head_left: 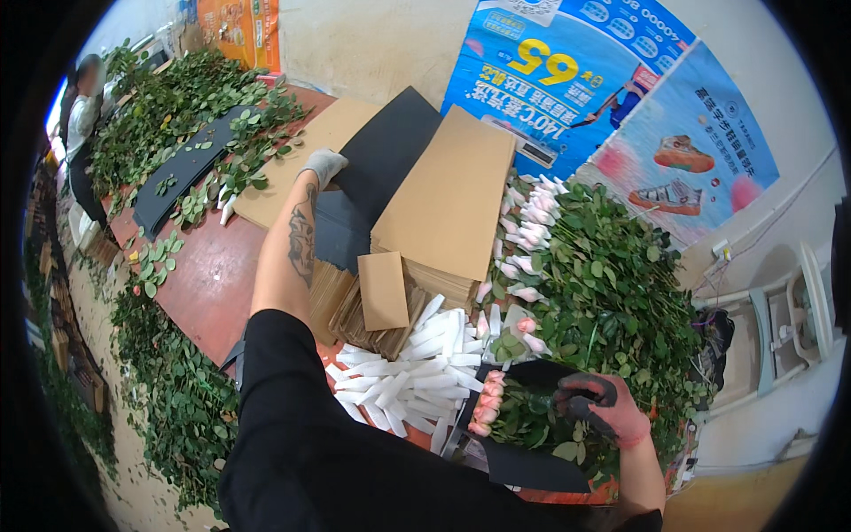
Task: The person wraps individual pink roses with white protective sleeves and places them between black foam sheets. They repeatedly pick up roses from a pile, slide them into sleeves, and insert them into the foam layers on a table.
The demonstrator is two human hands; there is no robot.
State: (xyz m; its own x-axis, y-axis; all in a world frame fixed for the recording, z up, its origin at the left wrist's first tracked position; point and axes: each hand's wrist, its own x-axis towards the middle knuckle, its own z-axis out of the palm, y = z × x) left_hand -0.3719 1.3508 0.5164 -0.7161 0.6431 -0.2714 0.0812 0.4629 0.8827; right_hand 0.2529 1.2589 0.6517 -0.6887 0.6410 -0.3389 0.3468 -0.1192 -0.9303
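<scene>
In a pale grey glove, my left hand [324, 166] reaches far across the table and grips the edge of a black cardboard sheet [392, 143]. The sheet leans up beside a tall stack of brown cardboard [447, 199]. My right hand [605, 407], in a red glove with dark fingers, is loosely curled above leafy rose stems, with nothing visible in its grasp. Left of it, pink rose heads [487, 403] form a row, their stems [528, 412] pointing right. They lie on black sheeting [538, 465], which shows above and below the stems.
White foam sleeves [405, 386] are heaped before me, beside small brown cards [383, 291]. Many roses with sleeved heads [535, 219] lie at right. Black sheets [186, 166] and cut foliage [179, 113] cover the far left table. Another person [83, 139] stands there.
</scene>
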